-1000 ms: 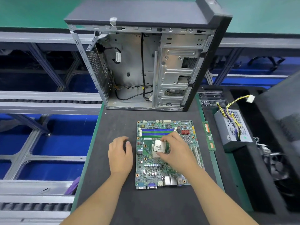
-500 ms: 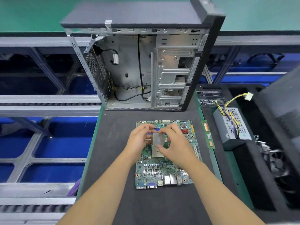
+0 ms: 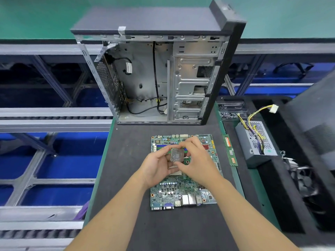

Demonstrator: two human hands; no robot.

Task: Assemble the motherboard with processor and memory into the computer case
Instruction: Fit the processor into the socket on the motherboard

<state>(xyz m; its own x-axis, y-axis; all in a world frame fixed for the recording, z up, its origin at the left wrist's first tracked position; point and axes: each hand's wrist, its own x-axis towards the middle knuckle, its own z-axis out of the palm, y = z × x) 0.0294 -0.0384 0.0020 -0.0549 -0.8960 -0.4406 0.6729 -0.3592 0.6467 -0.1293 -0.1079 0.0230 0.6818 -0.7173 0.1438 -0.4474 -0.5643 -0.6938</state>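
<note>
Dark mat (image 3: 126, 178) — socket hidden behind processor (image 3: 177, 155)

Both forearms bare, reaching forward from the lower edge and converging toward the middle. Left hand (image 3: 155, 168) palm turned inward, fingers curled, thumb and fingertips pinching the left edge of a small square chip (image 3: 177, 155). Right hand (image 3: 197, 160) arched over from the right, back of hand up, fingers curled round the chip's top and right edges. Hands close together, nearly touching.
</note>
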